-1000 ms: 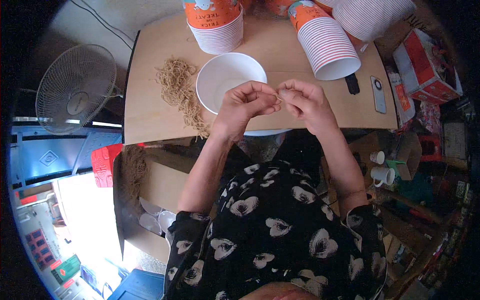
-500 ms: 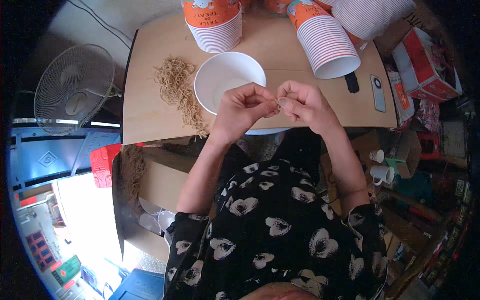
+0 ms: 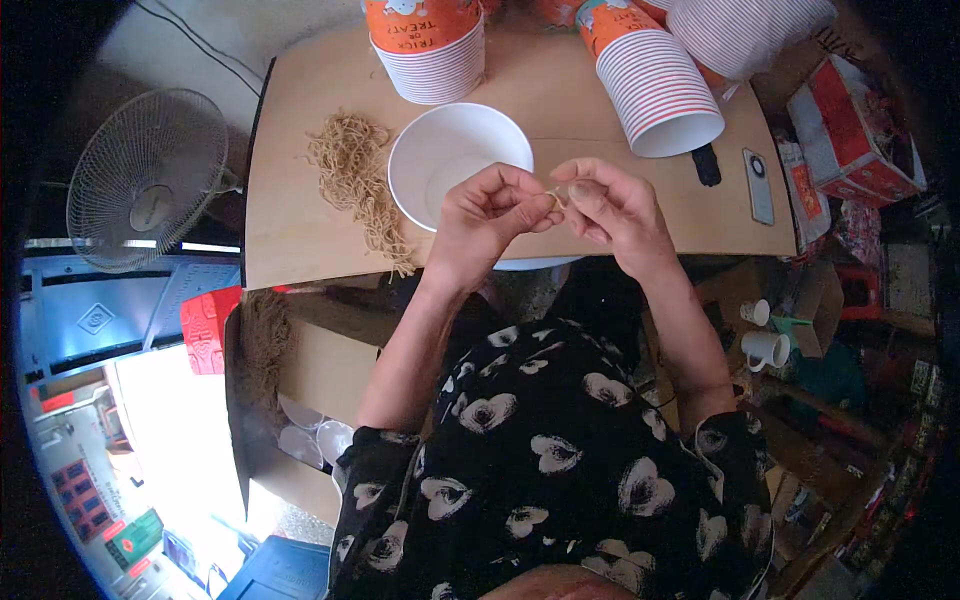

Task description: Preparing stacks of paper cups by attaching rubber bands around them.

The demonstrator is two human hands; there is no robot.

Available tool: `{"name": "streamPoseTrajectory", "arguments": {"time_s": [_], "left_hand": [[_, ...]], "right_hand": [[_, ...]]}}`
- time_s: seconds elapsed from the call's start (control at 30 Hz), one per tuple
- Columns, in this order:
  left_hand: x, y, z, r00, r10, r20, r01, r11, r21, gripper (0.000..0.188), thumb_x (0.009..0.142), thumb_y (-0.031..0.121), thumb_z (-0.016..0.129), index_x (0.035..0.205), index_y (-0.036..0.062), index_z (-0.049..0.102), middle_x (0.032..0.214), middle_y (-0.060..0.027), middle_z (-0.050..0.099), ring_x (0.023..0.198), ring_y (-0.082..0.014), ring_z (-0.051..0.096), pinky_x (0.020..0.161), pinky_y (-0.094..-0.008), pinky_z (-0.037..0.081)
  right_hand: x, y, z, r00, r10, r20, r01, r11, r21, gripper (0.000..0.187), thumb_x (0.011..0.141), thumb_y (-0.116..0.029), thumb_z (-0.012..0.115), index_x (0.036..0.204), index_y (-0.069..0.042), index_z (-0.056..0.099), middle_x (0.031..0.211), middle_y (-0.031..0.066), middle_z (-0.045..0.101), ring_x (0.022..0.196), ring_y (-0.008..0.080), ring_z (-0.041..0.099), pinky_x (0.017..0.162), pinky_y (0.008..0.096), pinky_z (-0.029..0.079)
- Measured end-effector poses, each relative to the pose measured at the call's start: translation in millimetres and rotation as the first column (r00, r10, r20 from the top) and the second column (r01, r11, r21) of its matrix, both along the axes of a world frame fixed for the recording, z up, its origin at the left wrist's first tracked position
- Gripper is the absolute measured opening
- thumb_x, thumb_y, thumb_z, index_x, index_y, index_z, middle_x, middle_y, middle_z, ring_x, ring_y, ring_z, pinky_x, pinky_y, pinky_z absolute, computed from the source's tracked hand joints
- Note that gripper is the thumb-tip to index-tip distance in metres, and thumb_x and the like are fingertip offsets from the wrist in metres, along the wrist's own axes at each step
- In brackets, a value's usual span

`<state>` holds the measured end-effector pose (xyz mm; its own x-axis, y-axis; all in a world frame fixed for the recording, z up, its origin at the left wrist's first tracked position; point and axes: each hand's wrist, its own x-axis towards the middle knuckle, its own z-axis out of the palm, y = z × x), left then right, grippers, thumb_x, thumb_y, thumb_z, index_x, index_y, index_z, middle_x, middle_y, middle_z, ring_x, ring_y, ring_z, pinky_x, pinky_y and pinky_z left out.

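Observation:
Both hands meet over the near edge of the table, in front of an open white paper bucket [image 3: 425, 165]. My left hand [image 3: 485, 220] pinches a short bit of thin tan cord [image 3: 555, 196] between thumb and fingertips. From the other side, my right hand [image 3: 620, 212] has its thumb and fingers curled around the same cord. A small loop of it shows between the fingertips; the rest is hidden by the fingers. Left of the bucket lies a tangled heap of tan cords [image 3: 350, 165], its strands trailing to the table's near edge.
Stacked orange-and-white paper buckets [image 3: 430, 72] stand behind the white one. Another stack [image 3: 660, 90] lies tilted at the far right, near a black item [image 3: 706, 166] and a phone [image 3: 758, 187]. A fan [image 3: 148, 180] is left of the table [image 3: 290, 245]; a white mug [image 3: 765, 349] sits lower right.
My right fingers have shifted slightly and opened a little away from the left fingertips. More of the cord now shows between the hands. The bucket and heap have stayed put.

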<state>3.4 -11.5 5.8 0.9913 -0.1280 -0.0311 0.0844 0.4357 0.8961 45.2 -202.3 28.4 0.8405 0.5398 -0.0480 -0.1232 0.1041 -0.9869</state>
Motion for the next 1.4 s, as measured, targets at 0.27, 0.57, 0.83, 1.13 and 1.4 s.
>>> {"name": "streamPoseTrajectory", "arguments": {"time_s": [0.27, 0.57, 0.83, 1.13, 1.4], "left_hand": [[0, -5, 4, 0.998, -0.010, 0.056, 0.003, 0.992, 0.129, 0.012, 0.092, 0.001, 0.065, 0.102, -0.0020, 0.060, 0.089, -0.0079, 0.070, 0.084, -0.0122, 0.068, 0.076, -0.0242, 0.056], [0, -5, -4, 0.997, -0.023, 0.074, 0.021, 1.000, 0.021, 0.010, 0.093, 0.000, 0.062, 0.102, -0.0007, 0.058, 0.092, -0.0074, 0.069, 0.088, -0.0131, 0.068, 0.080, -0.0251, 0.056], [1, -4, -2, 0.998, -0.033, 0.044, 0.032, 0.999, 0.034, 0.010, 0.093, 0.001, 0.063, 0.102, -0.0009, 0.058, 0.092, -0.0082, 0.070, 0.088, -0.0128, 0.068, 0.079, -0.0250, 0.056], [0, -6, 3, 0.998, -0.047, 0.030, 0.044, 0.996, 0.082, 0.015, 0.093, 0.003, 0.065, 0.106, -0.0024, 0.059, 0.092, -0.0085, 0.070, 0.087, -0.0119, 0.067, 0.080, -0.0245, 0.056], [1, -9, 2, 1.000, -0.018, 0.018, 0.015, 0.991, 0.130, 0.014, 0.092, 0.003, 0.066, 0.104, -0.0027, 0.061, 0.091, -0.0073, 0.070, 0.085, -0.0113, 0.067, 0.078, -0.0235, 0.055]], "right_hand": [[3, -4, -6, 0.999, 0.033, 0.008, -0.033, 0.998, -0.051, 0.016, 0.095, -0.020, 0.062, 0.094, -0.004, 0.059, 0.078, -0.0027, 0.058, 0.066, 0.0031, 0.050, 0.057, 0.0188, 0.041], [3, -10, -18, 0.983, 0.073, -0.168, -0.049, 0.988, 0.145, 0.019, 0.097, -0.025, 0.060, 0.095, -0.007, 0.057, 0.076, -0.0023, 0.056, 0.061, 0.0021, 0.045, 0.050, 0.0164, 0.033], [4, -10, 1, 0.999, -0.020, 0.039, 0.024, 0.996, -0.087, 0.023, 0.098, -0.024, 0.060, 0.106, -0.003, 0.063, 0.076, -0.0013, 0.059, 0.065, 0.0031, 0.051, 0.052, 0.0176, 0.037], [6, -8, -3, 0.987, 0.015, 0.157, 0.003, 0.993, -0.115, 0.011, 0.094, -0.013, 0.063, 0.093, -0.001, 0.064, 0.078, -0.0018, 0.061, 0.069, 0.0035, 0.053, 0.061, 0.0195, 0.043], [3, -7, -5, 0.999, -0.025, 0.045, 0.027, 0.998, -0.047, 0.013, 0.093, -0.015, 0.065, 0.088, -0.003, 0.061, 0.075, -0.0020, 0.060, 0.064, 0.0031, 0.051, 0.057, 0.0190, 0.040]]}}
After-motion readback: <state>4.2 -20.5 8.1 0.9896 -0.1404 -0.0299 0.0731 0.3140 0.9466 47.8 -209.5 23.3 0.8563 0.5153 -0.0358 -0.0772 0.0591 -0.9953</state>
